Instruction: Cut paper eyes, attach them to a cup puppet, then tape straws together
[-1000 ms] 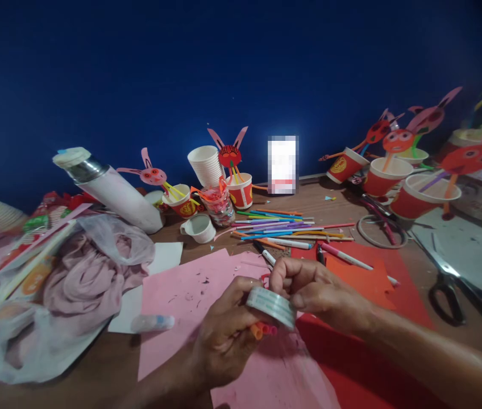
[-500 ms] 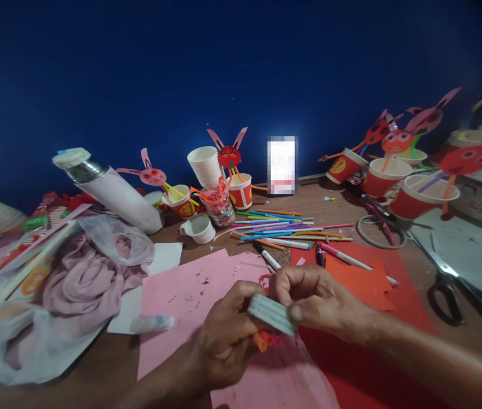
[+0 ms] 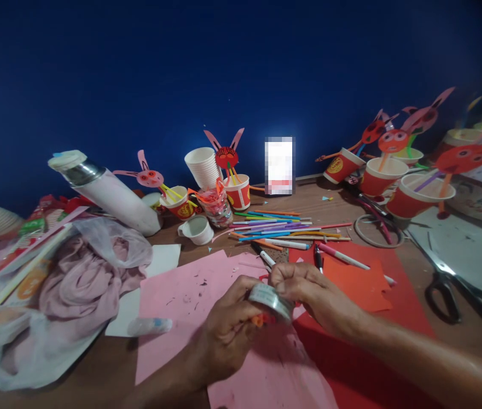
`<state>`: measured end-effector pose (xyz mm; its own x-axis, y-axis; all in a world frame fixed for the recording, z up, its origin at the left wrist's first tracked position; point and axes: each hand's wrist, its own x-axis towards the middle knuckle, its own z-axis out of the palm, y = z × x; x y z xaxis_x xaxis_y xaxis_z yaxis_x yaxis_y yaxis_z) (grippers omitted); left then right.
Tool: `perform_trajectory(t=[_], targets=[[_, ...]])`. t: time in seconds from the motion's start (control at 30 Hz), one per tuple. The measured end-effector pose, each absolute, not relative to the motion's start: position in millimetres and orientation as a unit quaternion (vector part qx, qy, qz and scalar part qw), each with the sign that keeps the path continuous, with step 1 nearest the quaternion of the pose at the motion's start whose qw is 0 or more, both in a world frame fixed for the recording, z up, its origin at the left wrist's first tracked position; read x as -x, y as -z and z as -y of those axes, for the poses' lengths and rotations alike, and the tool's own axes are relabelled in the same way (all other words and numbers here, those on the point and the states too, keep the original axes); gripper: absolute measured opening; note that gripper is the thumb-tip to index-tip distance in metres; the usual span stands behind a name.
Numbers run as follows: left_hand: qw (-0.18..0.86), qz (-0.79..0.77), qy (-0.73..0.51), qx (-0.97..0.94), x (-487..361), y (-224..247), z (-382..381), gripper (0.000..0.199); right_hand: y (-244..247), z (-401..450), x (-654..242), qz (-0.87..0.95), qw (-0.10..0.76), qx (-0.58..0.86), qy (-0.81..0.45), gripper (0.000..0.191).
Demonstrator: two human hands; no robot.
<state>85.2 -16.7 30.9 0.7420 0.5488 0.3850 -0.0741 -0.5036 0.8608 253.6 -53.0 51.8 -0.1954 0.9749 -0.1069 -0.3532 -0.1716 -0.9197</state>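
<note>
Over the pink paper [image 3: 181, 307], my left hand [image 3: 232, 329] is closed round a roll of tape [image 3: 270, 301] and some orange and red tubes [image 3: 262, 320]. The tape roll is tilted, with its printed side showing. My right hand [image 3: 300, 287] has its fingers pinched at the upper right edge of the roll; what lies between its fingertips is too small to make out. Red paper [image 3: 330, 363] lies beneath my right forearm, and an orange sheet [image 3: 356, 281] rests on it.
Thin coloured sticks [image 3: 283, 227] and markers [image 3: 343, 255] lie beyond the hands. Black-handled scissors [image 3: 448, 278] are at right. Red cups [image 3: 420, 196] with paper rabbit faces stand behind. A white flask [image 3: 113, 199] leans at left, near a plastic bag [image 3: 15, 352] and pink cloth [image 3: 81, 284].
The tape roll has turned in my left hand and shows more of its curved rim. My right hand has shifted slightly left at the roll's edge. The whole view has moved a little.
</note>
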Motion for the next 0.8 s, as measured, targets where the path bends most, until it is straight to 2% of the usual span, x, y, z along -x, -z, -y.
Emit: perform_trajectory(t=[0.17, 0.23, 0.43, 0.53, 0.8], targets=[[0.711, -0.262, -0.342, -0.555, -91.2, -26.0, 21.7, 0.022, -45.1, 51.2, -252.4, 0.369, 0.526, 0.305, -0.703, 0.001], [0.772, -0.285, -0.338, -0.458, -94.3, -24.7, 23.7, 0.024, -44.3, 50.3, -251.3, 0.359, 0.523, 0.277, -0.722, 0.002], [0.817, -0.329, -0.337, -0.334, -99.9, -30.2, 24.2, 0.026, -45.4, 48.3, -246.4, 0.345, 0.541, 0.244, -0.727, 0.012], [0.821, -0.338, -0.343, -0.307, -100.8, -31.3, 23.3, 0.021, -44.2, 48.5, -243.3, 0.338, 0.552, 0.256, -0.718, 0.01], [0.846, -0.329, -0.323, -0.267, -102.7, -29.5, 24.2, 0.019, -39.3, 49.3, -240.8, 0.328, 0.563, 0.308, -0.693, 0.019]])
